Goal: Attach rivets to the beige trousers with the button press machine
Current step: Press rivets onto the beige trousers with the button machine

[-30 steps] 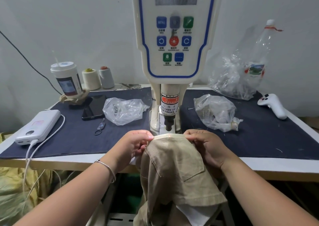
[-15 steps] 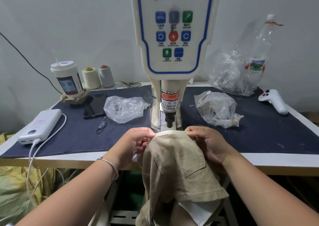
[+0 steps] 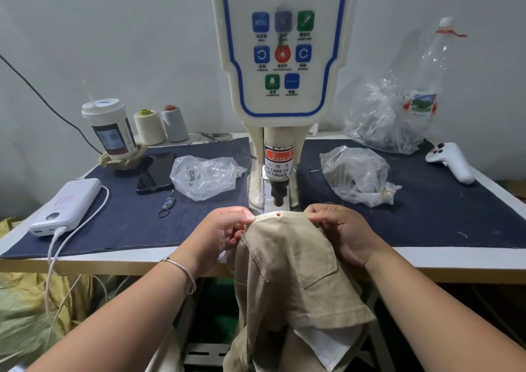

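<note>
The beige trousers [image 3: 287,269] hang over the table's front edge, their top edge stretched just in front of the button press machine [image 3: 280,93]. My left hand [image 3: 225,232] pinches that fabric edge on the left and my right hand [image 3: 341,232] pinches it on the right. A small red dot [image 3: 278,214] shows on the fabric edge between my hands, right below the machine's dark punch [image 3: 278,194]. A pocket flap and white lining show lower on the trousers.
On the dark mat [image 3: 142,223]: a clear bag [image 3: 203,176] left of the machine, another bag [image 3: 357,175] right, a phone [image 3: 155,174], keys [image 3: 166,205], a power bank [image 3: 67,205] with cable, a cup [image 3: 109,128], thread cones [image 3: 160,125], a white controller [image 3: 452,162], a plastic bottle [image 3: 427,87].
The trousers' top edge has stayed stretched between both hands under the punch. A red dot now shows on the edge below the punch. The view has shifted slightly downward and closer.
</note>
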{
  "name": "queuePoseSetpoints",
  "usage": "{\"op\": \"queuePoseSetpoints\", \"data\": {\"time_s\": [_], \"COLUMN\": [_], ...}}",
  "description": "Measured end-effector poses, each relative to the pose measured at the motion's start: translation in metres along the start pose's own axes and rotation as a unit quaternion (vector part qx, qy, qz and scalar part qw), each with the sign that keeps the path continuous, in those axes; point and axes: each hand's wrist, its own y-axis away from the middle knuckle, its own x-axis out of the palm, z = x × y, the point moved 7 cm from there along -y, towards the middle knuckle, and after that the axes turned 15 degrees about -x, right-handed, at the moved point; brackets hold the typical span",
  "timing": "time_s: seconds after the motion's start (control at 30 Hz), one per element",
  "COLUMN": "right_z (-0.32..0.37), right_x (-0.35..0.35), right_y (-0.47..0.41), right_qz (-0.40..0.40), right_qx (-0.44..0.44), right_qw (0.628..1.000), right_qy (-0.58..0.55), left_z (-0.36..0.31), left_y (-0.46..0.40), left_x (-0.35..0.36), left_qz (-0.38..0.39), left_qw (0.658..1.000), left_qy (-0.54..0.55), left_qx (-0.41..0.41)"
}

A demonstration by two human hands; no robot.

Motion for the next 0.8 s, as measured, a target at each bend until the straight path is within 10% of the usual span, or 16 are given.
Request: {"op": "queuePoseSetpoints", "data": {"time_s": [0.43,0.8], "right_z": [0.012,0.034], "right_x": [0.004,0.023], "right_y": [0.009,0.086], "right_qz": [-0.002,0.103], "right_qx": [0.031,0.19], "right_qw": [1.0,0.975], "right_qy": [-0.005,-0.045], "left_z": [-0.007,-0.048], "left_y": [0.011,0.086], "left_x": [0.008,0.05], "left_qz": [0.002,0.173], "left_qw": [0.999,0.952], "left_qy": [-0.019,-0.251], "left_qx": [-0.042,-0.008]}}
